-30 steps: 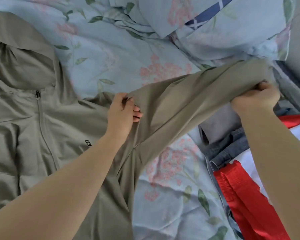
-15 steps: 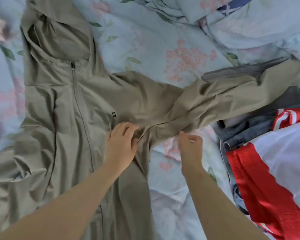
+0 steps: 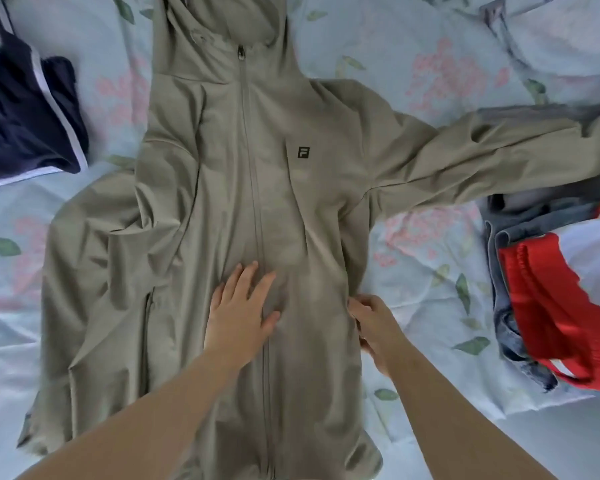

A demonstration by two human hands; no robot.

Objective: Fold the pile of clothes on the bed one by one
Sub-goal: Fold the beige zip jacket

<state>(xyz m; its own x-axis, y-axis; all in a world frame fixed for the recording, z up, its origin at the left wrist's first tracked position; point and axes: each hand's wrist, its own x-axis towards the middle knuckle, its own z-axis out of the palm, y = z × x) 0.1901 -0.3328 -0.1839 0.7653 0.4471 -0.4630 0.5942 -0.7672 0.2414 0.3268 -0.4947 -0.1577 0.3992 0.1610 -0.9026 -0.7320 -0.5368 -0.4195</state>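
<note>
An olive-green zip-up hooded jacket (image 3: 257, 188) lies front-up on the flowered bed sheet (image 3: 426, 271), hood toward the top. One sleeve stretches out to the right and reaches the pile of clothes (image 3: 551, 292); the other lies crumpled along the jacket's left side. My left hand (image 3: 243, 310) rests flat, fingers spread, on the jacket's front beside the zipper. My right hand (image 3: 371, 320) pinches the jacket's right side seam with curled fingers.
The pile at the right edge holds a red-and-white garment (image 3: 568, 306) on top of grey and denim pieces. A dark navy garment with white trim (image 3: 28, 112) lies at the upper left. Rumpled flowered bedding (image 3: 534, 32) fills the upper right.
The right hand let go of the lifted sleeve, which now lies flat, and moved to the side seam. The left hand slid down from the armpit to the jacket's middle. The view shifted left.
</note>
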